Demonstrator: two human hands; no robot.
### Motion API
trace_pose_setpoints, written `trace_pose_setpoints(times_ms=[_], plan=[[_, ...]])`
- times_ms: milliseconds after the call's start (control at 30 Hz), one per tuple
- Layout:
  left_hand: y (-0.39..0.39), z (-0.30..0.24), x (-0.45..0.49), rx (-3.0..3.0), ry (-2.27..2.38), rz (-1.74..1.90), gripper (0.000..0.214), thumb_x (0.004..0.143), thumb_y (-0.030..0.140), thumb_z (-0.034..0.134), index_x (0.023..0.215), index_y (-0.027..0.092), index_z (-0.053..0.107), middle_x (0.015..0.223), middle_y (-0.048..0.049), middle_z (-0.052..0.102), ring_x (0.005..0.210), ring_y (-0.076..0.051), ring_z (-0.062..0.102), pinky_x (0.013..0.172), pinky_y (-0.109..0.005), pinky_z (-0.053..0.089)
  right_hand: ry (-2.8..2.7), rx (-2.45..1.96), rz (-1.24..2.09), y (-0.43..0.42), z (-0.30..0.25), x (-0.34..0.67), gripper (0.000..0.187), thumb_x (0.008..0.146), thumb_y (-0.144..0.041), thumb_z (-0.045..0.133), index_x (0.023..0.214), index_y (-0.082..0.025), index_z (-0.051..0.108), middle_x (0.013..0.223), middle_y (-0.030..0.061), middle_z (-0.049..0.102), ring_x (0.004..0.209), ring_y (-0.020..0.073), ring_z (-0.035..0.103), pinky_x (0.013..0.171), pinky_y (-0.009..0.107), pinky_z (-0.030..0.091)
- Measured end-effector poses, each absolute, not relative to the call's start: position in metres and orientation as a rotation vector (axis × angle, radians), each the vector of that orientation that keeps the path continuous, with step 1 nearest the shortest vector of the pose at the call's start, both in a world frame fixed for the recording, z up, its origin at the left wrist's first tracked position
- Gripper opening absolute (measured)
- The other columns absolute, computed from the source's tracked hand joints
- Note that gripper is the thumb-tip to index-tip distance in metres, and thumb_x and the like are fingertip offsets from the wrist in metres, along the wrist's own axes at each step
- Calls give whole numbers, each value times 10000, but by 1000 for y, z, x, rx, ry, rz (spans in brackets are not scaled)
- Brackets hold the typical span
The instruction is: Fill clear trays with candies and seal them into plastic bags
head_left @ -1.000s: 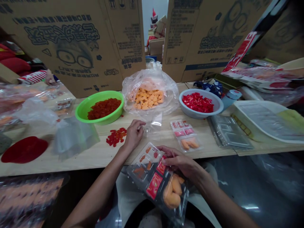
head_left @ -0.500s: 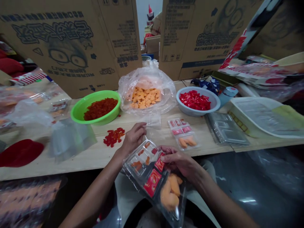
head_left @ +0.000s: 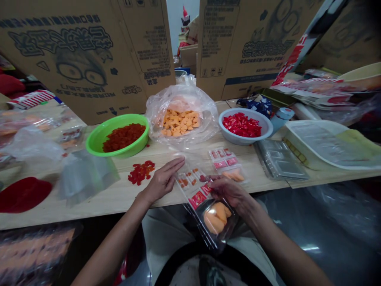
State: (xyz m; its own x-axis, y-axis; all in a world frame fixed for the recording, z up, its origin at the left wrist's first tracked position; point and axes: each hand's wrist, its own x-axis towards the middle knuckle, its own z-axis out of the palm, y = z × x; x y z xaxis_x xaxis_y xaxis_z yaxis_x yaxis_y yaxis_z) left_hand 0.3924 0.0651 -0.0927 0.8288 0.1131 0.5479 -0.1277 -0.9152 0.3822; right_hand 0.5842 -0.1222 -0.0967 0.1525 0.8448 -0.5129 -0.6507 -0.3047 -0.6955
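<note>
Clear plastic tray pack (head_left: 192, 184) was what I had in hand: my right hand (head_left: 229, 194) gripped it with the fingers closed over its edge, its upper end lying across the front of the wooden table (head_left: 98, 210) and its lower end out over my lap. Inside, orange fruit pieces (head_left: 216, 212) filled the big lower compartment, a red sachet (head_left: 198, 200) lay just beside them, and small orange bits (head_left: 186, 182) sat in the upper cells. My left hand (head_left: 163, 180) was open and flat, holding nothing, its fingertips just beside the pack. Near that hand lay loose red diced pieces (head_left: 141, 172). Beyond them stood a green bowl (head_left: 119, 151) of red dice, a clear bag (head_left: 154, 127) of orange pieces and a white bowl (head_left: 245, 142) of red sachets. A filled pack (head_left: 226, 163) lay just past my right hand, near a stack of empty clear trays (head_left: 279, 161).
</note>
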Motion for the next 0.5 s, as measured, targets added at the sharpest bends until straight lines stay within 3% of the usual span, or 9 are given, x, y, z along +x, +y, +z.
trace_pose_setpoints(times_ms=[167, 300, 400, 500], plan=[[60, -108, 393, 2749, -34, 780, 679, 905, 9, 417, 1535, 244, 319, 1510, -132, 463, 1429, -238, 398, 1133, -476, 442, -190, -1246, 1416, -116, -116, 593, 162, 550, -149, 701, 702, -167, 649, 592, -24, 564, 483, 74, 424, 432, 193, 316], [46, -126, 397, 2821, -108, 734, 814, 839, -47, 398, 1576, 224, 186, 1539, -155, 412, 1476, -269, 293, 1143, -520, 416, -191, -1295, 1286, -104, -122, 589, 187, 549, -161, 693, 703, -178, 590, 568, -50, 523, 471, 66, 408, 430, 185, 303], [36, -135, 397, 2803, -114, 693, 860, 813, -67, 375, 1584, 229, 136, 1548, -155, 399, 1488, -266, 259, 1127, -525, 432, -180, -1289, 1208, -92, -125, 584, 435, 548, -159, 671, 979, -204, 629, 563, -81, 507, 444, 67, 394, 414, 174, 270], [34, -135, 389, 2761, -100, 556, 906, 785, -75, 388, 1585, 257, 122, 1585, -136, 339, 1494, -256, 249, 1137, -532, 414, -182, -1311, 1150, -82, -131, 580, 750, 569, -164, 630, 1309, -229, 527, 535, -102, 484, 412, 83, 381, 402, 179, 253]])
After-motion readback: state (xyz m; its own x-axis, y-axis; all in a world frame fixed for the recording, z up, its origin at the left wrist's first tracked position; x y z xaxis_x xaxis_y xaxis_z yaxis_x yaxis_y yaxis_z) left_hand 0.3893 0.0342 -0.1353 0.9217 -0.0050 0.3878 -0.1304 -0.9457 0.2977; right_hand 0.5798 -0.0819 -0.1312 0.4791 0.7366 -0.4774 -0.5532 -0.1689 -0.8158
